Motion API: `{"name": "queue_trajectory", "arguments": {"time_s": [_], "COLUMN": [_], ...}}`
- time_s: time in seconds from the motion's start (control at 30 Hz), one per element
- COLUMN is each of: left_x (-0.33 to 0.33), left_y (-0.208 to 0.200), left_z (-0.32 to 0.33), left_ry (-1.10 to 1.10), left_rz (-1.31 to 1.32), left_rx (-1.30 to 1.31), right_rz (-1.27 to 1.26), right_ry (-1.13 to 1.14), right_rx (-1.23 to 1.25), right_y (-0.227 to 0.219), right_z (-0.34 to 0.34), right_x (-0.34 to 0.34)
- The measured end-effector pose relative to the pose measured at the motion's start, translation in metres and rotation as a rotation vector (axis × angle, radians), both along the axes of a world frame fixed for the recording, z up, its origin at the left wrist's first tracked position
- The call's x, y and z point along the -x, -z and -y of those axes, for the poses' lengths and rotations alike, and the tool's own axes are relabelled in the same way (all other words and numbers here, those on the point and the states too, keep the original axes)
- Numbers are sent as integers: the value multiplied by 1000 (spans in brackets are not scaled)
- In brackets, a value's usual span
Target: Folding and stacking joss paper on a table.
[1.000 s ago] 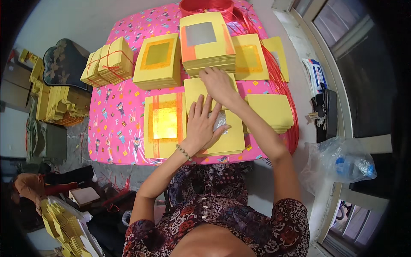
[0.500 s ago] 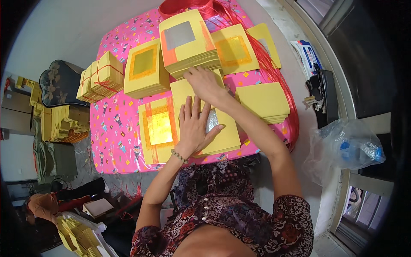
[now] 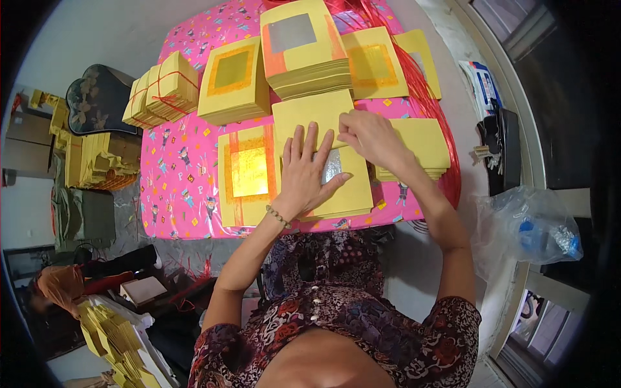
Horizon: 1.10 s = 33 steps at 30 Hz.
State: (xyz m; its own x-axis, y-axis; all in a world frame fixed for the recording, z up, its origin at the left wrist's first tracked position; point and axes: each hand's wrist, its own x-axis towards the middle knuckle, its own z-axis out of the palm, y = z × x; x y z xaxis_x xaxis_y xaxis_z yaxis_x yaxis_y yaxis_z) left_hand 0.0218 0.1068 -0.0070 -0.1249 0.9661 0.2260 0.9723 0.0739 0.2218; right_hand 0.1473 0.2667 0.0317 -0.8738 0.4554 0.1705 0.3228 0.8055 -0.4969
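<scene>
In front of me lies a stack of yellow paper sheets (image 3: pixel 352 187), with a silver square showing on it. A plain yellow sheet (image 3: pixel 314 110) extends over the stack's far part. My left hand (image 3: pixel 305 171) rests flat on the papers with its fingers spread, partly covering the silver square. At the plain sheet's right edge, my right hand (image 3: pixel 375 137) has its fingers curled and pressed together on the paper; its fingertips are partly hidden. Left of the stack is a yellow sheet with a gold square (image 3: pixel 250 169) and orange bands.
A tall yellow paper stack (image 3: pixel 304 58) stands beyond my hands. Folded yellow sheets (image 3: pixel 424 145) lie to the right, tied bundles (image 3: pixel 171 84) at the far left. Red strings (image 3: pixel 420 81) trail down the pink tablecloth (image 3: pixel 174 187). A clear plastic bag (image 3: pixel 527 226) is at right.
My right hand has moved from the near side of the tall stack toward me and right, to the plain sheet's right edge. My left hand stays flat on the papers. The view has shifted slightly.
</scene>
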Motion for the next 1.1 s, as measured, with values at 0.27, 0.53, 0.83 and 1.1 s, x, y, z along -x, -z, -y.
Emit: {"name": "queue_trajectory", "arguments": {"time_s": [0.27,0.53,0.83,1.1], "left_x": [0,2,8,41], "left_y": [1,8,8,15], "left_z": [3,1,4,25], "left_ry": [-26,-14,-3,99], "left_rz": [-11,24,63,137], "left_rx": [6,-64,-68,-54], "right_rz": [-67,-152,-48,-94], "right_ry": [74,133,48,13], "right_rx": [-238,-94,34,-30], "right_y": [17,22,28,31], "right_z": [26,30,23,25], "right_x": [-1,0,4,4]}}
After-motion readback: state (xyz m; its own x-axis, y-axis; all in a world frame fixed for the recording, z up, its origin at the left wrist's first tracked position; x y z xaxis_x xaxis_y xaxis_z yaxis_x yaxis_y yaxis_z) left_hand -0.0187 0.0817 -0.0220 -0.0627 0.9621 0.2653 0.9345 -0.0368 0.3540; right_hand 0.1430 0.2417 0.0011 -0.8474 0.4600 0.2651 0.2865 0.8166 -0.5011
